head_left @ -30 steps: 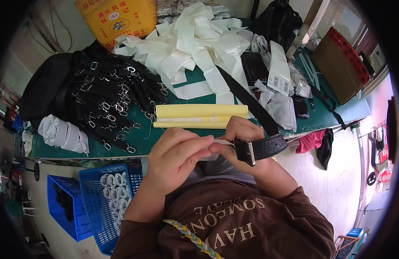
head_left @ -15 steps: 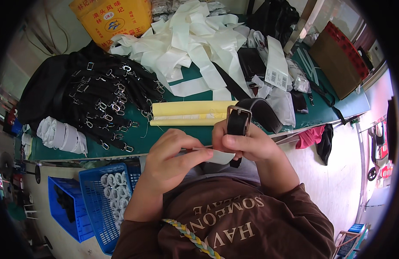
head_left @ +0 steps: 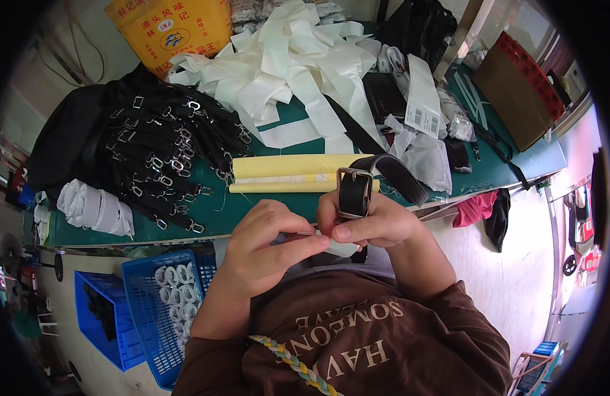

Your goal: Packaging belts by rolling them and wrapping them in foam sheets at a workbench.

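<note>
A black belt (head_left: 355, 199) with a square silver buckle stands up out of my right hand (head_left: 381, 223), which is closed around it. Its strap curves away over the table edge to the right. My left hand (head_left: 260, 249) is also closed, pinching a white strip (head_left: 342, 249) that looks like paper or thin sheet. The strip passes below the belt, against my right fingers. Both sets of fingertips meet just in front of the table, above my lap. Part of the strip and the belt's lower end are hidden by my hands.
A yellow roll or folded sheet (head_left: 291, 165) lies along the green table (head_left: 206, 221). Behind it are heaped white strips (head_left: 285, 66). Black straps with metal clips (head_left: 166, 142) pile up at left. Blue baskets (head_left: 136, 310) stand on the floor, one holding white rolls.
My right hand and the belt buckle have shifted slightly left, bringing my fingertips together over the white strip. Less of the strip shows now.
</note>
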`<state>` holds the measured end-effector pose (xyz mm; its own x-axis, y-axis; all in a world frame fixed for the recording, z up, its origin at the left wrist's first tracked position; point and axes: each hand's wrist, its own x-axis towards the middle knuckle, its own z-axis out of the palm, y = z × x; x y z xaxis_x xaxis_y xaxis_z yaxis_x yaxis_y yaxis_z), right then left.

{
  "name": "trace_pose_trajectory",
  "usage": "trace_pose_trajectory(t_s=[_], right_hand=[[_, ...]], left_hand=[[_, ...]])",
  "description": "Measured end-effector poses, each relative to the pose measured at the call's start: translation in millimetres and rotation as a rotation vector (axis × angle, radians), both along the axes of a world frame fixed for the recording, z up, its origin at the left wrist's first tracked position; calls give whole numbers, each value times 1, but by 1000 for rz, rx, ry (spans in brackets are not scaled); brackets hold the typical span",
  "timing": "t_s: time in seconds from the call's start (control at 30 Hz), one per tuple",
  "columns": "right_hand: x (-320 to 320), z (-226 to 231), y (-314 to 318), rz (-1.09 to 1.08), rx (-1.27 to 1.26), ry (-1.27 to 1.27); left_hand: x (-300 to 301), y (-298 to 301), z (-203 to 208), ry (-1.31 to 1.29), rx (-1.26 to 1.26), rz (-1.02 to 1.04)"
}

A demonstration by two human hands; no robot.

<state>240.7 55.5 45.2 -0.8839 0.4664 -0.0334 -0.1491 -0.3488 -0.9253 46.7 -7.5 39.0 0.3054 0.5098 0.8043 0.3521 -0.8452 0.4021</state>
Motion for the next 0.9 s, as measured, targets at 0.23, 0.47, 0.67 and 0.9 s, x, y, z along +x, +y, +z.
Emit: trace_pose_trajectory(t_s=[0.23,0.47,0.67,0.9], right_hand=[[-2,-7,1,24,-57,89],[-3,-8,0,21,-36,65],[-6,-9,0,35,-24,64],[-7,-10,-1,73,-58,92]], left_hand=[[0,2,-2,13,0,-18],[-1,1,-3,4,3,-9],[-4,1,-4,2,8,-25],[-6,1,-5,-34,52,-17]])
